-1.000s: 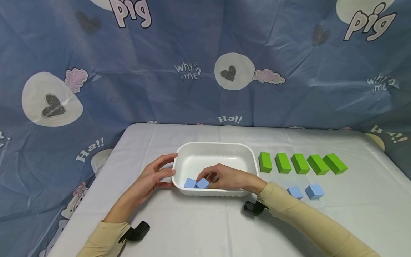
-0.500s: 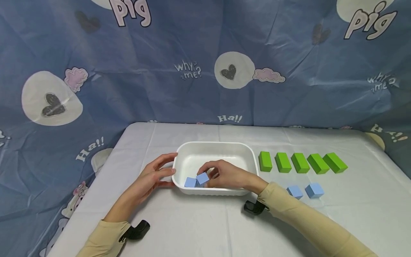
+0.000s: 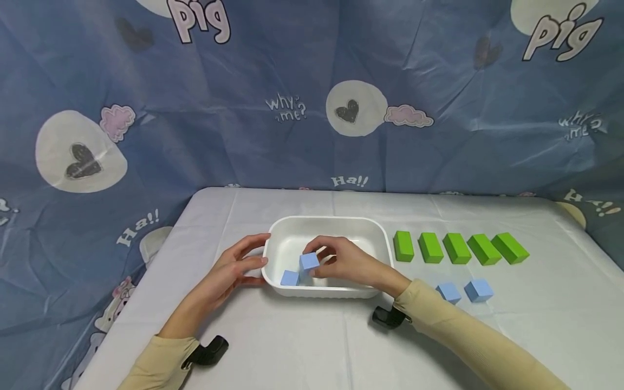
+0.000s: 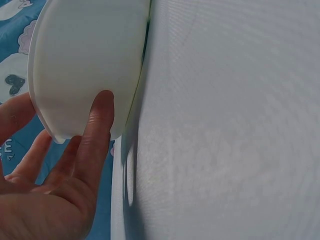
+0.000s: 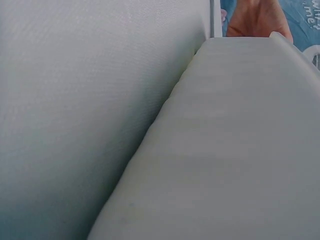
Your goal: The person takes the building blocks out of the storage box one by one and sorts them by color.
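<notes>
A white plastic tub (image 3: pixel 336 292) stands in the middle of the table. My left hand (image 3: pixel 233 269) rests its fingertips against the tub's left end, and the left wrist view shows the fingers extended along its outer wall (image 4: pixel 90 60). Inside the tub, my right hand (image 3: pixel 343 262) pinches a blue block (image 3: pixel 309 262) between thumb and fingers, raised above the tub floor. A second blue block (image 3: pixel 290 278) lies in the front left corner, just left of it. From the right wrist, the tub's long side (image 5: pixel 225 135) hides my right hand and the blocks.
Several green blocks (image 3: pixel 456 248) form a row right of the tub. Two more blue blocks, one (image 3: pixel 479 291) fully visible and one (image 3: pixel 448 293) partly behind my right sleeve, lie in front of them. A patterned blue cloth (image 3: pixel 312 146) hangs behind the white table (image 3: pixel 292 346).
My right hand has lifted the pinched blue block up and slightly away from the block beside it, and the block has turned a little. My left hand stays at the tub's end.
</notes>
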`<control>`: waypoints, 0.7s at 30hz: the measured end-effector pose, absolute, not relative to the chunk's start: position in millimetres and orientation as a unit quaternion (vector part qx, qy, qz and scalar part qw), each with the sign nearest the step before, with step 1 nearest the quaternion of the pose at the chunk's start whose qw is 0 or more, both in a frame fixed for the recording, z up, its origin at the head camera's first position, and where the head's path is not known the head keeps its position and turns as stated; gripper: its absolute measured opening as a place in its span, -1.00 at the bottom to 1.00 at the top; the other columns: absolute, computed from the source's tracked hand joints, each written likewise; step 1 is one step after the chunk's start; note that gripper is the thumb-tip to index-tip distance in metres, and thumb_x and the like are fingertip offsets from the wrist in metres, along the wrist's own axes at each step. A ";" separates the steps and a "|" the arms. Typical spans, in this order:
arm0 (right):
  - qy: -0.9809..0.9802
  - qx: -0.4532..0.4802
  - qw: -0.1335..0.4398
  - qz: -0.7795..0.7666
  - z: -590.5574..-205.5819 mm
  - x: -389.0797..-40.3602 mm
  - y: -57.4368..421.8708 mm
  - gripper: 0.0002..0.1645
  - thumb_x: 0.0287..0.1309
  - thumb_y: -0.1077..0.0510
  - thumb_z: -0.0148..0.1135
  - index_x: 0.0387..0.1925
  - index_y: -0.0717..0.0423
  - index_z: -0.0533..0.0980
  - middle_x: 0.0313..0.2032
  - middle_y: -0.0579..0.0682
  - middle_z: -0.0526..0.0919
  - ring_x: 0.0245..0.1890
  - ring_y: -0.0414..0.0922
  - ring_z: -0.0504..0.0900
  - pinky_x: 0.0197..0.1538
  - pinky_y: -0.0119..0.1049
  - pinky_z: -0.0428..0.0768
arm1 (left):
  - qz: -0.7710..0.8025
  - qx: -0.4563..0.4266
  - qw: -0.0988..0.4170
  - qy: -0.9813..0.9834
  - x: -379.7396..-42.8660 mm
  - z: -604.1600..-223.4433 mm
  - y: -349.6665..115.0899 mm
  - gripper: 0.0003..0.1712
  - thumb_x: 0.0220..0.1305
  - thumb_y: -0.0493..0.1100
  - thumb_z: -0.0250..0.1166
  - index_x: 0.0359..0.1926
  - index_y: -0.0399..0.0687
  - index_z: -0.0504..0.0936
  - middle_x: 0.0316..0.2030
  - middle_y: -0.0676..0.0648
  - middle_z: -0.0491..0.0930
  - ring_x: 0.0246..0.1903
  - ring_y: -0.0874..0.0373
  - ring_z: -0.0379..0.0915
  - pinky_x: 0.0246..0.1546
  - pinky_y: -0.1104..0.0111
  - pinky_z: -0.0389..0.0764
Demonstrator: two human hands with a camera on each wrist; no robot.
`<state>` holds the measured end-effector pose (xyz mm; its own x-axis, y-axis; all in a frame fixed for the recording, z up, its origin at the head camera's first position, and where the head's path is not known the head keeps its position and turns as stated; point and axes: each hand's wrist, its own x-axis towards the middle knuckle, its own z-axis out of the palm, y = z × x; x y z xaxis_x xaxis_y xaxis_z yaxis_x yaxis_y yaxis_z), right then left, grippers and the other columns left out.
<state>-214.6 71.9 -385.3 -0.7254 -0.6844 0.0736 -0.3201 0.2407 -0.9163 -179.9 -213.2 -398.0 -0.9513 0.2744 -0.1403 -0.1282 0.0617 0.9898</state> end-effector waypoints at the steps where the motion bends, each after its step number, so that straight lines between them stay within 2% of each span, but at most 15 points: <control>1: 0.765 -0.327 0.171 -0.528 -385.4 -214.4 72.3 -0.61 0.07 0.27 0.43 -0.04 -0.03 0.58 -0.05 -0.10 0.60 -0.09 -0.07 0.60 0.02 -0.23 0.61 | 0.683 0.051 0.148 0.713 -179.6 -398.3 -213.0 -0.34 0.31 -0.18 0.29 0.40 0.08 0.33 0.36 -0.10 0.24 0.11 -0.12 0.46 -0.11 0.03 0.64; 12: 0.763 -0.323 0.111 -0.548 -377.9 -209.9 76.3 -0.59 0.05 0.24 0.46 -0.03 -0.04 0.59 -0.11 -0.10 0.64 -0.16 -0.08 0.65 -0.10 -0.19 0.63 | 0.687 0.058 0.150 0.708 -179.3 -398.6 -213.4 -0.33 0.30 -0.19 0.30 0.40 0.04 0.32 0.37 -0.11 0.23 0.09 -0.10 0.48 -0.11 0.01 0.64; 21: 0.767 -0.326 0.077 -0.547 -367.7 -206.2 89.3 -0.56 0.07 0.29 0.43 0.02 0.01 0.59 -0.11 -0.07 0.65 -0.12 -0.05 0.66 -0.08 -0.18 0.62 | 0.694 0.066 0.152 0.701 -179.5 -399.2 -214.3 -0.32 0.30 -0.20 0.30 0.41 0.03 0.32 0.37 -0.12 0.23 0.09 -0.10 0.47 -0.10 0.00 0.63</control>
